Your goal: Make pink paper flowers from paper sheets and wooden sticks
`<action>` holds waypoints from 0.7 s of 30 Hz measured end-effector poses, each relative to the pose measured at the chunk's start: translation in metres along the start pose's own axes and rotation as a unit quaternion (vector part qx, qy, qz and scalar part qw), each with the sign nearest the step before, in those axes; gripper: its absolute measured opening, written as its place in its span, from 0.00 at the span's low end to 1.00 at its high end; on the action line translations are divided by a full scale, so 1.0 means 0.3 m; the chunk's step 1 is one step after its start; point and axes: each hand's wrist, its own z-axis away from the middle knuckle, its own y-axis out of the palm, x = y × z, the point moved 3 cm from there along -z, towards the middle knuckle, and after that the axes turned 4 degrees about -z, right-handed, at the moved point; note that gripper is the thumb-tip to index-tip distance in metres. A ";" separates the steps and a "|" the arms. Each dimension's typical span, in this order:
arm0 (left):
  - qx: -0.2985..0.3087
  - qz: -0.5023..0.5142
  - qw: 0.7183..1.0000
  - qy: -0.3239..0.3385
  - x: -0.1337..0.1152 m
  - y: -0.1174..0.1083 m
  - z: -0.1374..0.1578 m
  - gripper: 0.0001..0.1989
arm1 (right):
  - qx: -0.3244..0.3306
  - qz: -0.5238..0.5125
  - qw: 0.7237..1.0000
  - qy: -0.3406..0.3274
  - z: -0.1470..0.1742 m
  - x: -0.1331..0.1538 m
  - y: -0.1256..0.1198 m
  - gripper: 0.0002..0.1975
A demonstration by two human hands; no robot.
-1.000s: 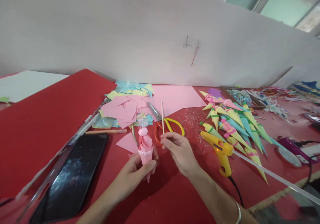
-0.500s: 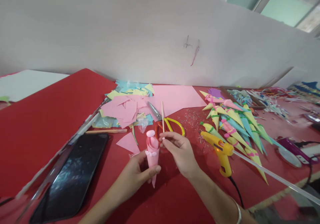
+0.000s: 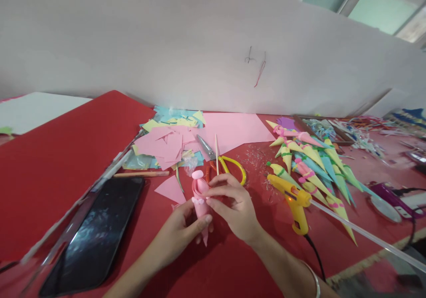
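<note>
My left hand (image 3: 179, 227) is wrapped round a pink paper cone (image 3: 200, 209), point down, with its thumb across the front. A band of small pale pink balls (image 3: 197, 200) runs round the cone below its mouth. Curled pink strips and a larger pale pink ball (image 3: 197, 174) top it. At the right end of the band, my right hand (image 3: 234, 204) has thumb and forefinger pinched against the cone. The small pink ball in that pinch is mostly hidden by the fingertips. Scissors (image 3: 234, 161) with red and yellow handles lie just beyond, beside a thin stick (image 3: 216, 149).
A yellow glue gun (image 3: 294, 200) with a clear glue stick lies on the right, in front of a heap of decorated paper cones (image 3: 313, 160). Pink paper scraps (image 3: 163, 145) are piled at the back. A black phone (image 3: 96, 236) lies left, beside a red board (image 3: 73, 164).
My right hand has moved left and slightly down, bringing the small pink ball from beside the cone to its band. The cone has shifted slightly left in my left hand.
</note>
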 end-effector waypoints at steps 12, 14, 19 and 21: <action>-0.008 -0.017 1.000 -0.017 -0.009 0.005 0.002 0.11 | 0.001 0.008 1.000 0.005 0.000 0.004 0.004 0.09; -0.010 -0.018 1.000 -0.020 -0.009 0.006 0.003 0.11 | 0.003 -0.004 1.000 0.018 -0.001 0.003 0.007 0.08; -0.015 -0.025 0.999 -0.018 -0.003 0.002 0.002 0.11 | 0.003 -0.041 0.999 0.035 -0.002 -0.001 0.012 0.08; -0.018 -0.027 0.999 -0.019 -0.002 0.000 0.001 0.11 | 0.008 -0.059 0.997 0.042 -0.003 -0.003 0.014 0.08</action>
